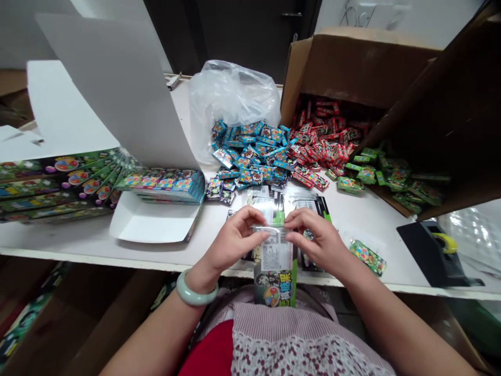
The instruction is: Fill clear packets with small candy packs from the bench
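From the head camera, looking down past the person's chest, a left hand and a right hand are meeting near the front edge of a white worktop, and a clear plastic packet with a printed card inside is standing between them. Both grips are pressed together, each pinching one upper corner of the packet between thumb and fingers. Neither hand is clearly nearer, as the packet is sitting midway between them with its top edge at the fingertips. Its long axis is running almost straight away from the person's body, and its lower end is hanging below the grip, toward the chest and past the worktop's edge. A pale green bangle is circling the left wrist. Just beyond the hands, flat packets are lying on the worktop, a loose green packet is resting off to the right, and a white cardboard tray is sitting off to the left. Farther back, blue packets are heaped before a plastic bag, while a cardboard box is holding red packets and green packets. A black tape dispenser is standing at the right.
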Action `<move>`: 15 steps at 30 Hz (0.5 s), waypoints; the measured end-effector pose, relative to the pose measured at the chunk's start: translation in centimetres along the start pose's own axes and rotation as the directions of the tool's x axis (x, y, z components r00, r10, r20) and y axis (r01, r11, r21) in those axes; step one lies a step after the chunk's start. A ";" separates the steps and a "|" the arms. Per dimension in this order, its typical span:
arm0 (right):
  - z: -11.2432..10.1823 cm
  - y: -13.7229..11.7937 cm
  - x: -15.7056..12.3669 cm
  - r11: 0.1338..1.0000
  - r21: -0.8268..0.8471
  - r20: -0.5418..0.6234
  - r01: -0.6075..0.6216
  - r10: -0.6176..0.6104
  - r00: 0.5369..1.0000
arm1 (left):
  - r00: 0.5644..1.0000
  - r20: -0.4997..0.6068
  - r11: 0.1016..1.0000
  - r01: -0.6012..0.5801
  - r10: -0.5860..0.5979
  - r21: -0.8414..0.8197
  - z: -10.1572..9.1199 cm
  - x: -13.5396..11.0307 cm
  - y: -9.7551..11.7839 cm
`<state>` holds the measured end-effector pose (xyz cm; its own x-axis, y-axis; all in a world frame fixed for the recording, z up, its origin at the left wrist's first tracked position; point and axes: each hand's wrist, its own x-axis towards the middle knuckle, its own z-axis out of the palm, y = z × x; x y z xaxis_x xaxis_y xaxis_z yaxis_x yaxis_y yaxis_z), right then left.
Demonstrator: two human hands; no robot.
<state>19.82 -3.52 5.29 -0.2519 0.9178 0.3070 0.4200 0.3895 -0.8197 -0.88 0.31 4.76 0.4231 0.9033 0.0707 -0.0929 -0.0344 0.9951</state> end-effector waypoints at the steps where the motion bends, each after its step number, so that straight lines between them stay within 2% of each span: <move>1: 0.0 -0.2 0.1 0.998 0.036 -0.013 -0.057 0.057 0.998 | 1.000 0.002 0.999 0.032 -0.031 -0.020 0.1 0.0 0.0; 4: 0.0 -0.9 0.8 0.956 0.179 -0.009 -0.233 0.238 0.971 | 0.996 0.011 0.992 0.094 -0.093 -0.090 0.3 0.3 0.4; 6: 0.0 -1.3 1.3 0.923 0.251 0.039 -0.290 0.290 0.956 | 0.993 -0.007 0.986 0.113 -0.115 -0.126 0.5 0.5 0.8; 8: -0.2 -1.5 1.7 0.908 0.280 0.067 -0.311 0.305 0.950 | 0.994 -0.035 0.988 0.094 -0.099 -0.123 0.5 0.6 0.9; 12: -0.2 -1.4 1.7 0.912 0.266 0.014 -0.313 0.321 0.947 | 1.000 0.007 0.997 -0.006 0.007 -0.072 0.3 0.2 1.0; 15: -0.1 -1.2 1.5 0.922 0.272 -0.002 -0.275 0.286 0.958 | 1.000 -0.011 1.000 -0.004 0.004 -0.010 0.3 -0.1 1.0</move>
<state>18.97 -2.60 6.78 -0.1194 0.9910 0.0603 0.2199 0.0856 -0.9718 -0.73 0.04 5.78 0.4123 0.9080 0.0743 -0.1041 -0.0340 0.9940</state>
